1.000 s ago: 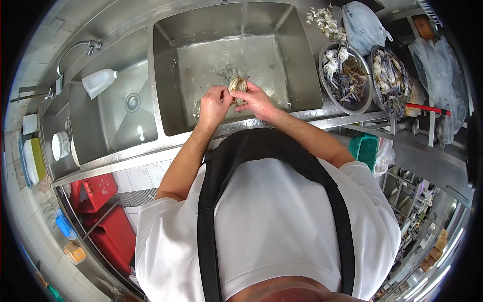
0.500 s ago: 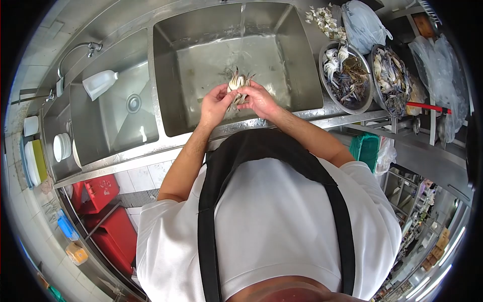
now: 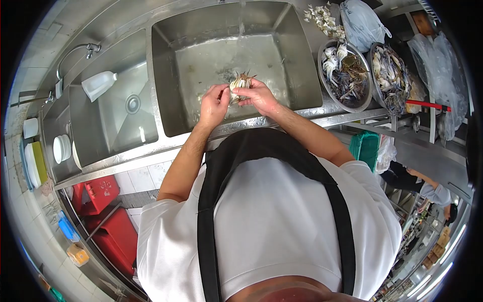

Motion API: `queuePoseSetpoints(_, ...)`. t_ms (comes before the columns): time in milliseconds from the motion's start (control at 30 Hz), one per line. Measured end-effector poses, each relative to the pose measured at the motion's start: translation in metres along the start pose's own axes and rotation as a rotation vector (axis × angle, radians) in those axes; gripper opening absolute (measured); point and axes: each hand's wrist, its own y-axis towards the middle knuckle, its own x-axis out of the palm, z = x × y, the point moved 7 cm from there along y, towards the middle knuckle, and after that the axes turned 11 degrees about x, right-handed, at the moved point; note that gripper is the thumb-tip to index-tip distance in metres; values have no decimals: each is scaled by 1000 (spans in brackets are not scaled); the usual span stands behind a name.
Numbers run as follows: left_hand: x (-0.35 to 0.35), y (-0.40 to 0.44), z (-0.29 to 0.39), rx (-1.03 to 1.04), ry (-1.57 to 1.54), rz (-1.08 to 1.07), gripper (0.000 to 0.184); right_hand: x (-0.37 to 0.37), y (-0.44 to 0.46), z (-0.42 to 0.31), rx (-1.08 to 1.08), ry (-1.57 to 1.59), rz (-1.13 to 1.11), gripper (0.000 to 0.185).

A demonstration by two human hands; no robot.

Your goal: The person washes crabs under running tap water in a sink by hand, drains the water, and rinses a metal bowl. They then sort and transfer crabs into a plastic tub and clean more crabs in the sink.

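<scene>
A pale crab (image 3: pixel 237 83), its legs bunched upward, is held over the large steel sink basin (image 3: pixel 307 90). My right hand (image 3: pixel 259 97) grips it from the right, the thumb lying across the pale body. On the other side, my left hand (image 3: pixel 215 104) is closed, its thumb and fingers pinched together at the crab's left edge. Whether a small loose bit is between those fingertips is too fine to make out. Shallow water and small dark scraps show on the basin floor beneath.
To the right stand a metal bowl of crabs (image 3: pixel 326 95) and a second heap of crabs (image 3: pixel 390 75). Pale crab pieces (image 3: pixel 324 21) lie behind them beside a plastic bag (image 3: pixel 363 25). A white jug (image 3: pixel 99 84) rests in the left sink. A person (image 3: pixel 435 194) is at lower right.
My left hand has shifted slightly left from the middle of the crab to its edge. The crab has tilted in my right hand. Another person has come into view at lower right.
</scene>
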Motion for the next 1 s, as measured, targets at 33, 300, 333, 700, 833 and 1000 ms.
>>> queuePoseSetpoints(33, -1, 0, -1, -21, 8, -2, 21, 1, 0, 0, 0, -9, -21, 31)
queuePoseSetpoints(300, 22, -7, -49, -585, -734, 45, 19, -1, 3, 4, 48, 137, -112, 30)
queuePoseSetpoints(333, 27, -8, -47, -642, -881, 54, 21, -3, 4, 6, 66, 175, -108, 30)
queuePoseSetpoints(700, 83, 5, -77, -865, -1032, -6, 21, -43, 16, 11, -10, 339, -61, 24)
queuePoseSetpoints(833, 75, 33, -130, -932, -1088, 269, 13, -72, 3, -12, -79, 384, 38, 21)
queuePoseSetpoints(1000, 109, 128, -124, -639, -369, -129, 15, -118, 28, 1, 46, 421, 120, 26)
